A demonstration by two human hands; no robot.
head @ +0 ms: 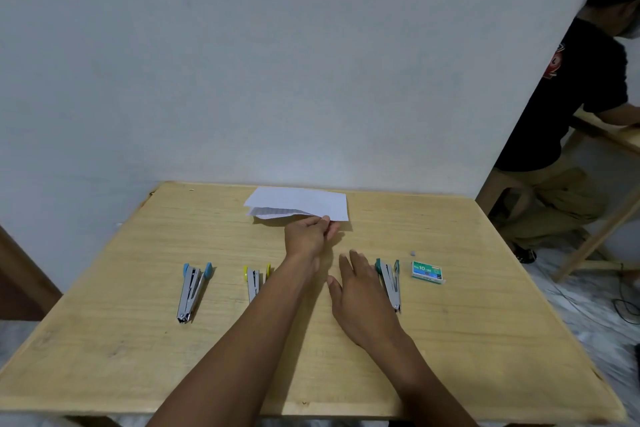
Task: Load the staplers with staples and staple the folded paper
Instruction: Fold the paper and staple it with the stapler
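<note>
Three staplers lay in a row on the tabletop [104, 357], all nearer to the wearer than the folded paper [301, 205]. The paper itself sat at the far edge, close against the wall [242, 80]. The left hand [306, 236] was out on it, fingers and thumb pinching the paper's near edge toward its right corner. That edge looked a little lifted, with lined inner leaves showing at the left end. The right hand [360, 291] was short of the paper, fingers straight and spread, holding nothing. Whether its palm touched the wood, I couldn't tell.

The blue stapler [195, 291] lay well left of the paper and nearer, in full view, its arms splayed apart at the coloured end. The yellow stapler [255, 283] lay nearer than the paper's left end, and the left forearm crossed it and hid its right side. The green stapler [389, 283] lay nearer than the paper's right end. The right hand's fingers covered part of its left side, touching it or just over it, hard to say.

The staple box [427, 271] sat further right than the paper, its print too small to read in full. A small grey speck [412, 253] lay between box and paper, too small to name. Far right of the paper, another person [568, 108] in a dark shirt was cut off by the frame edge.
</note>
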